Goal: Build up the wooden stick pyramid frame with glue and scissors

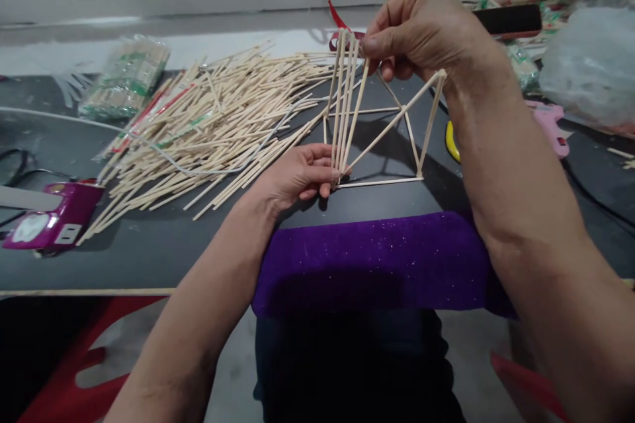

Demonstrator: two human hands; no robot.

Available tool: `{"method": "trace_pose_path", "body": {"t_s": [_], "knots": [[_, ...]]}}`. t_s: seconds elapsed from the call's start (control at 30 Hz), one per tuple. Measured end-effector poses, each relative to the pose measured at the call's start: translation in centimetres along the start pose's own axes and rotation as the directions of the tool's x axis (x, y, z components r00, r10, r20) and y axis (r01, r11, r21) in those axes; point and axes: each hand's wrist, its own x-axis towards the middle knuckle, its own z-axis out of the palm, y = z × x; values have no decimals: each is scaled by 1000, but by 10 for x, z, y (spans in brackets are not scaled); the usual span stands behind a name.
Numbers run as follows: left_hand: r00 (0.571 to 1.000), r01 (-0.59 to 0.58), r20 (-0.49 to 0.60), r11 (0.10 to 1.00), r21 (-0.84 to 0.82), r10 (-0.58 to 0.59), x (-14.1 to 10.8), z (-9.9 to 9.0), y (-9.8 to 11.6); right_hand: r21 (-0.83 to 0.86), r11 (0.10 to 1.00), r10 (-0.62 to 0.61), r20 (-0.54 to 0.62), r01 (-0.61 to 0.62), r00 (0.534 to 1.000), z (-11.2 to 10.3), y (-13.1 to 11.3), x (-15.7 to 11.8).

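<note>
A frame of thin wooden sticks (381,183) stands on the grey table, with straight and slanting sticks joined at the corners. My left hand (305,175) pinches its near left corner, where several upright sticks (342,106) meet at the bottom. Up at their tops, the fingers of my right hand (407,36) are closed on the upper end of a wooden stick (358,106) that leans slightly right. Whether that stick is fixed at its lower end I cannot tell, as my left fingers cover part of the joint.
A large heap of loose sticks (238,112) lies at the left, beside a plastic-wrapped bundle (126,76). A purple device (59,218) with a white strip stands at far left. Purple cloth (367,258) hangs over the near edge. A pink tool (550,122) and plastic bag (590,66) are at right.
</note>
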Motion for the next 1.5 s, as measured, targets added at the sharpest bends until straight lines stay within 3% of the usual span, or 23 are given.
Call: {"method": "trace_pose_path", "body": {"t_s": [1.1, 1.33, 1.5], "knots": [[998, -7, -57, 1000, -1, 7, 3, 5, -5, 39, 998, -56, -17, 56, 998, 10, 10, 0], [998, -5, -64, 1000, -8, 5, 4, 4, -6, 165, 986, -13, 86, -2, 996, 2, 11, -2], [999, -15, -51, 1000, -8, 15, 6, 1, -8, 170, 985, -41, 46, 32, 998, 4, 11, -1]]}}
